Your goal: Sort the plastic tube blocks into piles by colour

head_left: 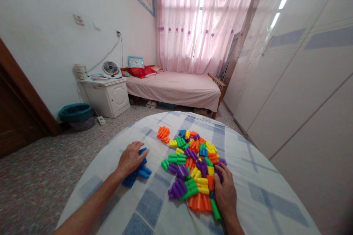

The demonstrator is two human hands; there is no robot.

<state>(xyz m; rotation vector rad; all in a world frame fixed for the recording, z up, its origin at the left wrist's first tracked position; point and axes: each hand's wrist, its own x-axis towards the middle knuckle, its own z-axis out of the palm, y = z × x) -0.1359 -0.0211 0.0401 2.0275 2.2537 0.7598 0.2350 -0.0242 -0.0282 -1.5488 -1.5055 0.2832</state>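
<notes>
At the left side of the table, my left hand point(132, 158) curls over a small group of blue plastic building blocks point(143, 172), with a blue block between its thumb and fingers. The blocks are ribbed pieces made of joined tubes. My right hand point(226, 187) rests at the right edge of a mixed pile, its fingers stretched out over purple blocks point(220, 173). Beside that hand lie an orange block point(210, 183) and a long green block point(215, 209). Purple blocks point(178, 188), green blocks point(190, 189) and yellow blocks point(202, 185) fill the near part of the pile.
A checked cloth point(154, 198) covers the round table. Orange blocks point(163, 133) sit together at the pile's far left. Beyond the table stand a bed point(176, 84), a white cabinet point(109, 95) with a fan point(111, 69), a bin point(77, 115) and a wardrobe point(289, 73).
</notes>
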